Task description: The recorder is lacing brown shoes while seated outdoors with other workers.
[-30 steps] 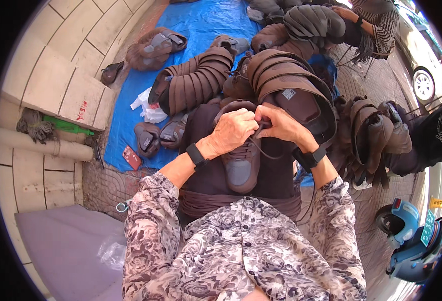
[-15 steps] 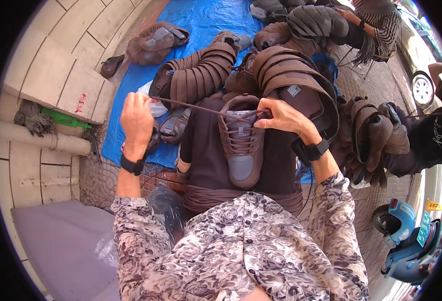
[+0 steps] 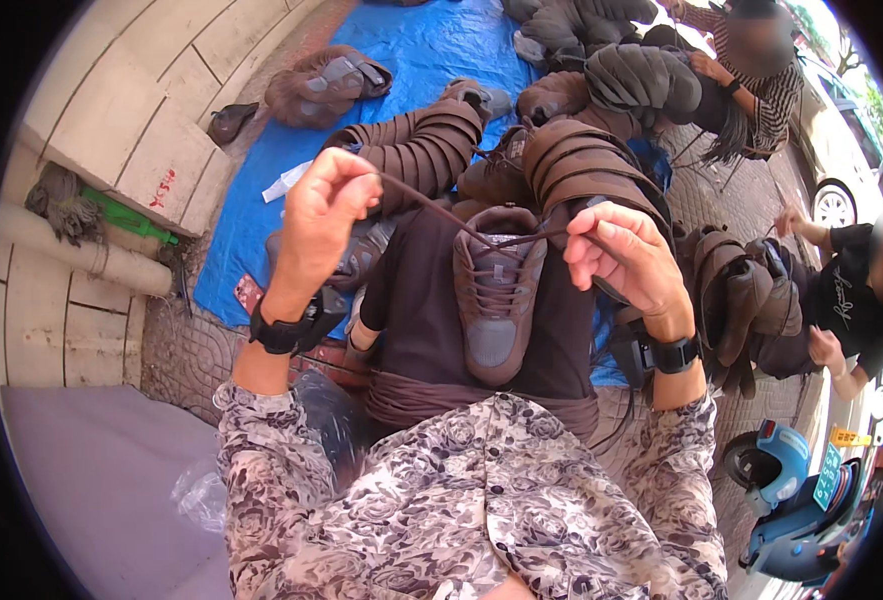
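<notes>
A brown shoe (image 3: 470,320) with a grey toe rests upright between my thighs, toe toward me, its front laced crosswise. From its top eyelets a brown shoelace (image 3: 423,204) runs out to both sides. My left hand (image 3: 323,205), raised left of the shoe, pinches one length between thumb and fingers. To the right of the shoe, my right hand (image 3: 629,255) is closed on the other length, with its fingers curled toward me. Both lengths look fairly taut and cross above the tongue. A bundle of brown laces (image 3: 481,405) lies across my lap.
Nested stacks of brown shoe uppers (image 3: 401,160) lie ahead on a blue tarp (image 3: 223,270). Two other people sit at the right among more shoe uppers (image 3: 726,280). A pale wall (image 3: 111,110) and pipe (image 3: 91,250) border the left. A blue scooter (image 3: 796,500) stands at lower right.
My right hand has moved right, away from the shoe's collar, drawing its lace length out sideways. My left hand has come rightward and slightly up, still gripping its length. The shoe appears slightly farther right.
</notes>
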`<state>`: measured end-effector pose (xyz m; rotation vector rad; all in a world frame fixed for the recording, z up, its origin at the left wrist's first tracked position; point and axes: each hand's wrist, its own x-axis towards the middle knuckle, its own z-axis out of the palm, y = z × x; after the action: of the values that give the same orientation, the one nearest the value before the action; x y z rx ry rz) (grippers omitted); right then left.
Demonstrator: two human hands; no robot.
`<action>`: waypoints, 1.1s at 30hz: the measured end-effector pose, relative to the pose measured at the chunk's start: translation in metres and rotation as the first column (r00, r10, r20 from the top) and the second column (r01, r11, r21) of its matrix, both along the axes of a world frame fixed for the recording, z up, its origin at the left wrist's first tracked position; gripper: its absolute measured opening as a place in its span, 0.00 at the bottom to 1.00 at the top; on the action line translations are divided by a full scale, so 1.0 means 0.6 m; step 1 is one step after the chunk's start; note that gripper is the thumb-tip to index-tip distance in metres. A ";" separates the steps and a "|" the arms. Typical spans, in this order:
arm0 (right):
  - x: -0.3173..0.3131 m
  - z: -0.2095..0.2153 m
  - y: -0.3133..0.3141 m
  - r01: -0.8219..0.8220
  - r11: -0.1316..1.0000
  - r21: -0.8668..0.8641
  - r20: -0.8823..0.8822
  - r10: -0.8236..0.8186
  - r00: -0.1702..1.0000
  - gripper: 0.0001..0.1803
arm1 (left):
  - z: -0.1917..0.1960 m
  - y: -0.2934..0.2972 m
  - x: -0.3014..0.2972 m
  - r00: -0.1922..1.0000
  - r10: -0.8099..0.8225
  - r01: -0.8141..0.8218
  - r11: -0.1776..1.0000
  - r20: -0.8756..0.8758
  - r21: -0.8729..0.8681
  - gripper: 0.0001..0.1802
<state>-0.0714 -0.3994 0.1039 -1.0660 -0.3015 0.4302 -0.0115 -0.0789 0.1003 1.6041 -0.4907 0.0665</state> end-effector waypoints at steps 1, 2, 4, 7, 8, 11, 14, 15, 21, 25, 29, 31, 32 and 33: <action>-0.003 0.016 0.016 0.029 0.999 -0.033 0.026 -0.028 0.999 0.11 | 0.015 -0.017 -0.008 0.999 0.022 -0.023 1.000 0.027 0.019 0.04; -0.003 0.026 0.025 0.058 0.996 -0.064 0.058 -0.055 0.997 0.12 | 0.028 -0.033 -0.016 0.999 0.019 -0.019 1.000 0.036 0.005 0.04; -0.004 0.038 0.048 0.108 0.979 -0.173 0.217 -0.069 0.974 0.11 | 0.044 -0.054 -0.027 0.998 -0.013 0.012 1.000 0.062 0.022 0.03; -0.003 0.066 0.076 0.281 0.902 -0.328 0.357 -0.157 0.921 0.08 | 0.048 -0.075 -0.035 0.993 -0.047 0.051 0.998 0.109 -0.039 0.04; 0.003 0.065 0.087 0.455 0.822 -0.343 0.603 -0.179 0.778 0.08 | 0.052 -0.079 -0.038 0.993 -0.070 0.074 0.996 0.094 -0.047 0.05; 0.008 0.082 0.114 0.522 0.803 -0.288 0.640 -0.244 0.729 0.08 | 0.062 -0.083 -0.049 0.992 -0.040 0.040 0.999 0.116 0.003 0.06; 0.011 0.080 0.132 0.492 0.799 -0.345 0.620 -0.199 0.759 0.07 | 0.078 -0.078 -0.064 0.997 -0.024 0.014 0.991 0.073 0.130 0.04; 0.015 0.077 0.137 0.461 0.816 -0.350 0.594 -0.187 0.783 0.07 | 0.079 -0.079 -0.063 0.997 -0.024 0.014 0.991 0.079 0.130 0.04; 0.017 0.088 0.142 0.397 0.837 -0.376 0.565 -0.133 0.815 0.07 | 0.083 -0.081 -0.054 0.963 -0.050 0.022 0.994 0.266 0.108 0.04; 0.017 0.095 0.145 0.473 0.763 -0.441 0.633 -0.109 0.766 0.06 | 0.087 -0.082 -0.053 0.982 -0.189 0.185 0.975 -0.020 -0.120 0.03; 0.012 0.099 0.156 0.531 0.693 -0.487 0.672 -0.091 0.735 0.06 | 0.089 -0.083 -0.050 0.961 -0.263 0.240 0.946 -0.084 -0.217 0.03; 0.018 0.091 0.155 0.597 0.659 -0.457 0.736 -0.096 0.670 0.05 | 0.091 -0.089 -0.055 0.976 -0.216 0.207 0.959 -0.025 -0.192 0.03; 0.021 0.086 0.156 0.597 0.656 -0.461 0.731 -0.100 0.675 0.05 | 0.090 -0.092 -0.056 0.985 -0.166 0.171 0.971 0.042 -0.168 0.03; 0.024 0.081 0.157 0.594 0.687 -0.418 0.749 -0.109 0.653 0.05 | 0.081 -0.091 -0.052 0.975 -0.212 0.222 0.952 0.073 -0.210 0.04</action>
<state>-0.0568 -0.3055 0.1522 -1.9292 -0.5897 -0.3221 -0.0426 -0.1337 0.1491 1.3289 -0.6729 -0.0064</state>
